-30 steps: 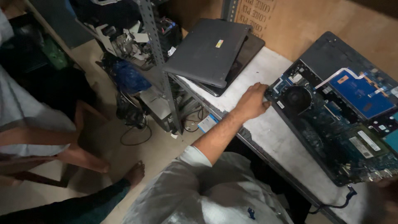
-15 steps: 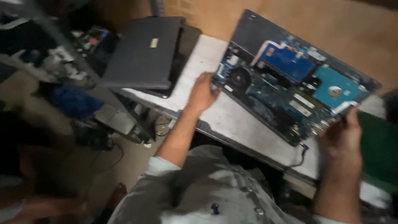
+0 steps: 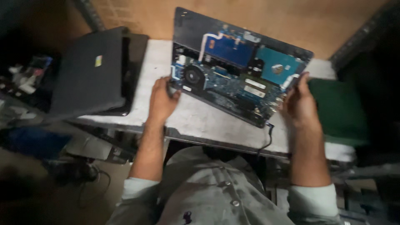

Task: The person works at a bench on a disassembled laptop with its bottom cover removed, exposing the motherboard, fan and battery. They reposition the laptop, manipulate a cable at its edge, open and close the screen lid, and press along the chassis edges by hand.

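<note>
An opened laptop [image 3: 233, 71] lies upside down on a white table [image 3: 200, 121], its circuit board, round fan, blue battery and teal drive exposed. My left hand [image 3: 161, 100] grips its near left corner beside the fan. My right hand [image 3: 301, 103] holds its right edge next to the drive. A black cable [image 3: 266, 139] hangs from the laptop's near edge over the table front.
Two closed dark laptops [image 3: 93, 73] are stacked at the table's left end. A brown wall [image 3: 250, 16] runs behind the table. A dark green block [image 3: 339, 110] sits at the right. Cluttered shelves and cables [image 3: 25, 79] lie at the left, lower down.
The view swung right, from the floor and shelves to the table. My right hand came into view and took the laptop's right edge; my left hand stayed on the left corner.
</note>
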